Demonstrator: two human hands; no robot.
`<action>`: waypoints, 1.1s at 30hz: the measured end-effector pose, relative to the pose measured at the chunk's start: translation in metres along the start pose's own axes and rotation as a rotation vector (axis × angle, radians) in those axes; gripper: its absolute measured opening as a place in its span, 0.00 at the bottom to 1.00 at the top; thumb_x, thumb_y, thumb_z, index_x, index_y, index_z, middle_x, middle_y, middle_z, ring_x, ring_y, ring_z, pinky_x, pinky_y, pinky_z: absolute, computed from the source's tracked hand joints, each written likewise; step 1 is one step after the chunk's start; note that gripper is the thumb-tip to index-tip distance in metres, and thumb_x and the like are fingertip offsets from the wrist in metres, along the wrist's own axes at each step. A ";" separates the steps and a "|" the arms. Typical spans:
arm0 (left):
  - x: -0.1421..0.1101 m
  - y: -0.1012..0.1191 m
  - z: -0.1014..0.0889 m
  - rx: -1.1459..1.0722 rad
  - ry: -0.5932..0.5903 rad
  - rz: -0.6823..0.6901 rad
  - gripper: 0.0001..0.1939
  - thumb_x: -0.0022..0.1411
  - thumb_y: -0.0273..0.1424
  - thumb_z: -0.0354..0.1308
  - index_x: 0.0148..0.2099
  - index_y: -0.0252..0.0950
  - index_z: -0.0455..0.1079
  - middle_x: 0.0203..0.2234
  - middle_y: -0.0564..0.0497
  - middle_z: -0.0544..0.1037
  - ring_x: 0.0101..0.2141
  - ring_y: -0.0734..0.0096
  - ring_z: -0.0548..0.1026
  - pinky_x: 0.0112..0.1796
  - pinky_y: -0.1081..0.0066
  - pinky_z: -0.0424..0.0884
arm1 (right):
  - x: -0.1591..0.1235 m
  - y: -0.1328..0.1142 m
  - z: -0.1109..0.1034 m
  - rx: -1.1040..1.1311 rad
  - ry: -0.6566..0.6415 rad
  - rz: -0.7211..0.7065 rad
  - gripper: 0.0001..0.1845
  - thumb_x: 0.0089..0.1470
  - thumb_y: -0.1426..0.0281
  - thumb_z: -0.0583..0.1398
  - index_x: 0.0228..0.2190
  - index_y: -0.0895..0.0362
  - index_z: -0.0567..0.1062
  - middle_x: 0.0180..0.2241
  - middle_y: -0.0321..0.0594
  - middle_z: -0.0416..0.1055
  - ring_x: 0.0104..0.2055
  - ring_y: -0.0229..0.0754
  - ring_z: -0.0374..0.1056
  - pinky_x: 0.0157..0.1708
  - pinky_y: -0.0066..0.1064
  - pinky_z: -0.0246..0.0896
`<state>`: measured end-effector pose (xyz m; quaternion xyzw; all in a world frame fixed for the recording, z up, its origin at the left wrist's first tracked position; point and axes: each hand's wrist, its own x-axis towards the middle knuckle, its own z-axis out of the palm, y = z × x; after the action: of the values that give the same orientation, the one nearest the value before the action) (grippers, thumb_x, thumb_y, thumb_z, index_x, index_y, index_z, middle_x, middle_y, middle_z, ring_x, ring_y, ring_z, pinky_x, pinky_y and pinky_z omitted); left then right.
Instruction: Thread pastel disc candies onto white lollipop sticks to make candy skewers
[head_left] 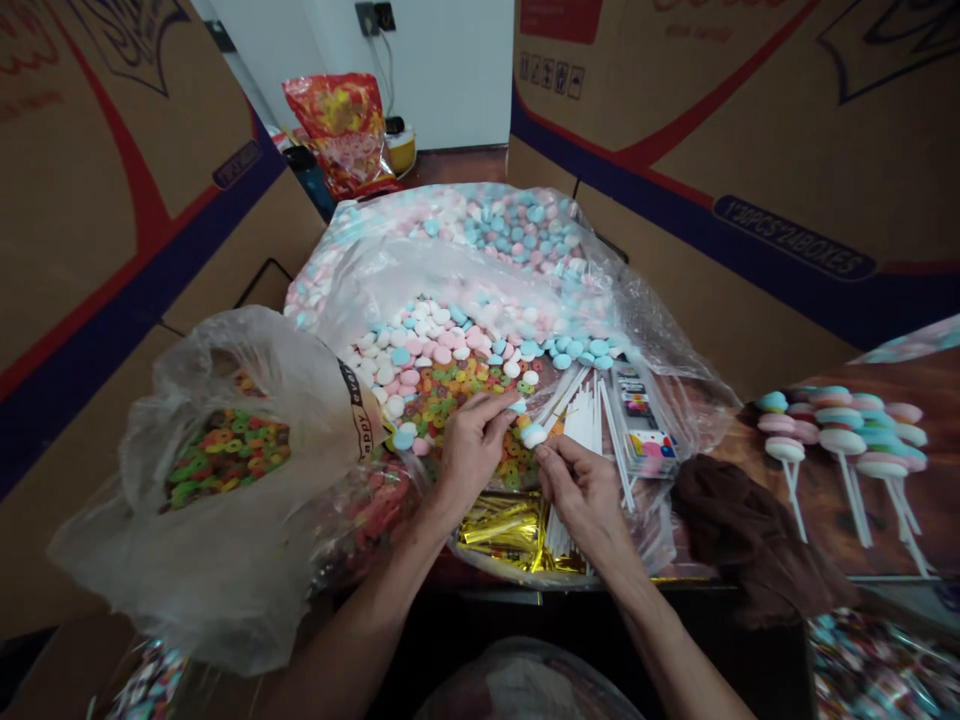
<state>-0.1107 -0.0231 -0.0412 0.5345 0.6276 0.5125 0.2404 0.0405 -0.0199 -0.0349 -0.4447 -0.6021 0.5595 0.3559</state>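
Note:
My left hand (480, 435) is closed in a pinch on a small pale-blue marshmallow (517, 405). Just to its right, the fingers of my right hand (574, 480) pinch below a white-and-blue marshmallow (533, 436); whether a stick runs into it is hidden by the fingers. Beneath both hands lie colourful ring gummies (457, 385). White lollipop sticks (589, 425) are spread beside my right hand. Gold foil twist ties (502, 530) lie below, between my wrists. Loose pink, white and blue marshmallows (442, 340) spill from a large clear bag (450, 265) beyond.
An open plastic bag of ring gummies (225, 460) stands at left. Finished marshmallow lollipops (840, 425) lie at right, near a brown cloth (750, 530). A small clear box (641, 420) sits by the sticks. Big cartons (750, 170) flank the table; a red packet (341, 135) stands behind.

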 end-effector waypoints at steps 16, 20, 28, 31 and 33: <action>-0.004 0.013 0.013 -0.101 -0.145 -0.033 0.15 0.65 0.31 0.54 0.50 0.38 0.78 0.47 0.46 0.80 0.49 0.65 0.76 0.53 0.64 0.70 | 0.008 0.005 0.002 0.007 0.103 -0.008 0.18 0.59 0.60 0.57 0.21 0.55 0.66 0.17 0.30 0.59 0.19 0.33 0.52 0.20 0.26 0.48; 0.021 0.017 0.013 -0.040 -0.153 -0.071 0.17 0.66 0.32 0.52 0.53 0.39 0.75 0.44 0.48 0.81 0.42 0.64 0.79 0.45 0.65 0.74 | 0.013 0.006 -0.017 -0.042 0.176 -0.027 0.18 0.59 0.59 0.58 0.22 0.56 0.68 0.18 0.31 0.61 0.18 0.32 0.51 0.19 0.26 0.46; 0.053 0.016 0.028 0.866 -0.239 0.049 0.13 0.62 0.25 0.53 0.44 0.37 0.77 0.38 0.41 0.77 0.41 0.55 0.74 0.37 0.63 0.69 | 0.006 0.019 -0.029 -0.072 0.198 -0.026 0.16 0.59 0.61 0.57 0.23 0.56 0.69 0.18 0.31 0.62 0.18 0.32 0.52 0.19 0.26 0.47; 0.054 0.013 0.032 0.924 -0.283 0.137 0.16 0.64 0.23 0.50 0.45 0.39 0.77 0.38 0.42 0.77 0.43 0.55 0.72 0.38 0.64 0.68 | 0.004 0.021 -0.026 -0.069 0.188 -0.032 0.17 0.60 0.61 0.57 0.23 0.56 0.68 0.18 0.30 0.61 0.19 0.32 0.52 0.20 0.26 0.47; 0.054 0.010 0.032 0.907 -0.299 0.183 0.16 0.64 0.23 0.49 0.44 0.41 0.77 0.37 0.44 0.77 0.43 0.57 0.72 0.39 0.64 0.67 | 0.004 0.022 -0.026 -0.071 0.191 -0.035 0.17 0.60 0.61 0.57 0.23 0.56 0.67 0.18 0.30 0.61 0.19 0.32 0.52 0.20 0.25 0.48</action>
<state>-0.0961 0.0377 -0.0304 0.7062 0.6966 0.1240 0.0248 0.0656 -0.0074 -0.0538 -0.4979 -0.5925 0.4865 0.4054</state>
